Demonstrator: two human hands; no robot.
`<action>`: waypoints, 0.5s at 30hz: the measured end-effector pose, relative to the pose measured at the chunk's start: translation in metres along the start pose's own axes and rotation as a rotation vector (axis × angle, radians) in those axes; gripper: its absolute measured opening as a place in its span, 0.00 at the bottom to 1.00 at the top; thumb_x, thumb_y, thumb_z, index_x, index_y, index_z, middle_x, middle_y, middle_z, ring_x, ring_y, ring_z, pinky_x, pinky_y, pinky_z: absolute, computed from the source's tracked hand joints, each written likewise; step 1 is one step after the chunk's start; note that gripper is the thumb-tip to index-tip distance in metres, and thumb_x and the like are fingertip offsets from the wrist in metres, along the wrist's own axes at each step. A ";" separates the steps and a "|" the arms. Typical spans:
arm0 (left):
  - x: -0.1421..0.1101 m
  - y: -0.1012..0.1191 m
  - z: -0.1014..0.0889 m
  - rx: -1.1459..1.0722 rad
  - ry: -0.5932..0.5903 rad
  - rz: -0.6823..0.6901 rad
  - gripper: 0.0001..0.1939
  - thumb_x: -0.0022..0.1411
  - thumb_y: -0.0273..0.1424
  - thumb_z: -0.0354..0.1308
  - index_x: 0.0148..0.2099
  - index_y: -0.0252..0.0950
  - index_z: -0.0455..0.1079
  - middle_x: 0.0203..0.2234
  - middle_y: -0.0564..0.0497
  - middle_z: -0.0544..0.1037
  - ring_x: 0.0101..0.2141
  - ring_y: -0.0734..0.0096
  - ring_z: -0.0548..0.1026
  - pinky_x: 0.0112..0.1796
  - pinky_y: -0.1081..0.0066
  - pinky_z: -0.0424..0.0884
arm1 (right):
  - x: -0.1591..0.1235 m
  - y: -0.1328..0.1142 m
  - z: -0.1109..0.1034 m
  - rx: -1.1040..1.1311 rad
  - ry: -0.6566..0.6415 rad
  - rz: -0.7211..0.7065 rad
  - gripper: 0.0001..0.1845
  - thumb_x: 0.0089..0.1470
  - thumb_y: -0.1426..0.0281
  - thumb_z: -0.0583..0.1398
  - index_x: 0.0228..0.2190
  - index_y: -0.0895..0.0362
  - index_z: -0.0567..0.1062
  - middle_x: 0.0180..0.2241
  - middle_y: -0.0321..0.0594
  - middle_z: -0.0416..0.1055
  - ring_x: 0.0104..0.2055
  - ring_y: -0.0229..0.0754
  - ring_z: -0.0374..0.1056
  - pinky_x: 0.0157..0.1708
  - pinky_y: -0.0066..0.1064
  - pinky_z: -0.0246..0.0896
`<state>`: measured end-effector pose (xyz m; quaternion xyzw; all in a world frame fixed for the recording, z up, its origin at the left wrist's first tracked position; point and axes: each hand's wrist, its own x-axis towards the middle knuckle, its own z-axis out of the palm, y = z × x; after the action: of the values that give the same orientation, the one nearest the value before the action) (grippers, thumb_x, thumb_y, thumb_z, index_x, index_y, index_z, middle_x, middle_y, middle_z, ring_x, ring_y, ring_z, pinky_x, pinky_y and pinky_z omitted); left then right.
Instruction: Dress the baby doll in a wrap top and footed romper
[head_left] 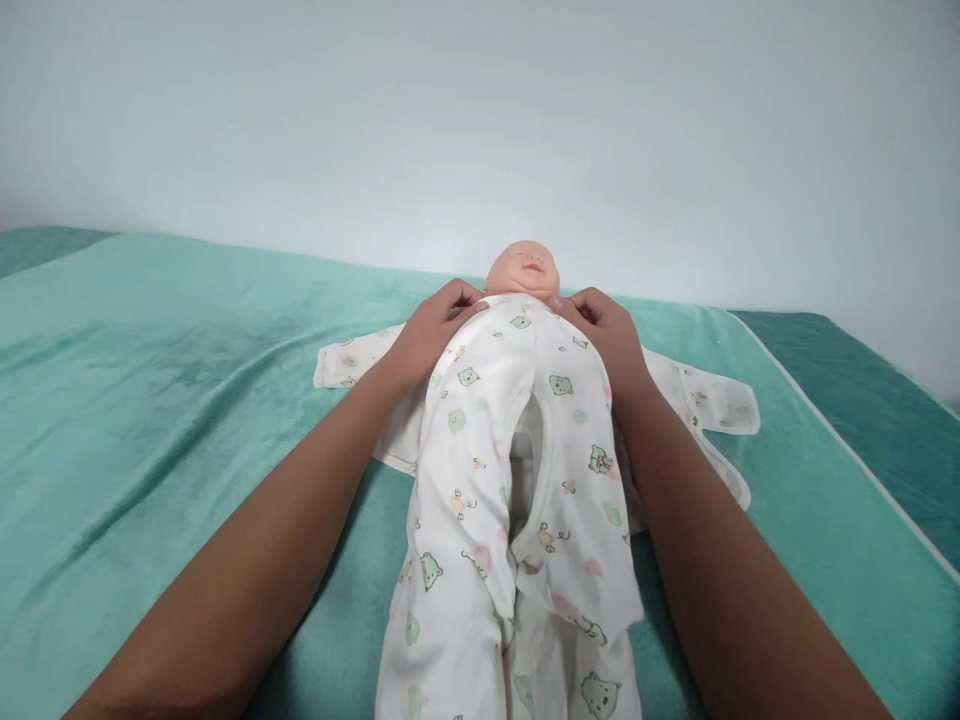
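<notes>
A baby doll lies on its back, its head toward the wall. White baby trousers with a green bear print and an open crotch are spread over its front, the upper edge just below the chin. My left hand pinches one side of that upper edge, and my right hand pinches the other. Fingers of both are partly hidden by the cloth and the doll. Beneath the doll, a matching baby shirt lies with its sleeves stretched out to either side. More printed white cloth covers the legs in the foreground.
A light green plush blanket with a long crease at the left lies under everything. Darker teal cloth shows beyond its piped edge at the right. A plain pale wall rises directly behind the doll's head.
</notes>
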<state>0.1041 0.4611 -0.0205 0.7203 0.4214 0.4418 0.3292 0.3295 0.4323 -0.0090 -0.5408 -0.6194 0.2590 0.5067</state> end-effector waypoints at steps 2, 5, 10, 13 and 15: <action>-0.001 0.003 -0.001 -0.009 -0.031 0.010 0.11 0.67 0.43 0.55 0.38 0.40 0.67 0.42 0.51 0.78 0.42 0.66 0.74 0.43 0.66 0.68 | -0.006 -0.002 -0.004 0.043 -0.056 0.019 0.17 0.55 0.55 0.64 0.25 0.53 0.68 0.27 0.33 0.68 0.31 0.39 0.60 0.31 0.32 0.57; -0.003 0.012 -0.002 -0.003 -0.071 0.030 0.11 0.67 0.42 0.54 0.38 0.40 0.67 0.46 0.50 0.78 0.45 0.65 0.74 0.46 0.64 0.68 | -0.012 -0.003 -0.010 0.058 -0.133 0.065 0.17 0.55 0.53 0.63 0.29 0.53 0.70 0.34 0.36 0.72 0.36 0.41 0.64 0.34 0.32 0.60; -0.009 0.036 0.004 0.076 -0.102 0.116 0.06 0.68 0.36 0.52 0.40 0.41 0.67 0.52 0.49 0.77 0.51 0.61 0.74 0.50 0.61 0.68 | -0.014 -0.008 -0.015 0.097 -0.247 0.074 0.15 0.56 0.54 0.64 0.39 0.50 0.73 0.45 0.36 0.73 0.44 0.43 0.67 0.38 0.32 0.63; -0.012 0.041 0.009 0.161 -0.044 0.262 0.04 0.69 0.32 0.49 0.41 0.40 0.64 0.49 0.48 0.78 0.48 0.63 0.75 0.48 0.63 0.68 | -0.014 -0.013 -0.013 0.147 -0.280 0.065 0.13 0.55 0.57 0.65 0.37 0.50 0.72 0.50 0.36 0.73 0.49 0.45 0.68 0.44 0.36 0.65; -0.014 0.041 0.013 0.216 -0.001 0.315 0.04 0.70 0.31 0.47 0.43 0.40 0.63 0.47 0.48 0.78 0.44 0.65 0.76 0.44 0.64 0.69 | -0.014 -0.016 -0.012 0.167 -0.269 0.036 0.11 0.54 0.59 0.66 0.35 0.50 0.72 0.54 0.36 0.71 0.55 0.47 0.67 0.51 0.40 0.63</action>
<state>0.1253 0.4300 0.0046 0.8089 0.3482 0.4396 0.1767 0.3324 0.4118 0.0040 -0.4682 -0.6483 0.3888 0.4575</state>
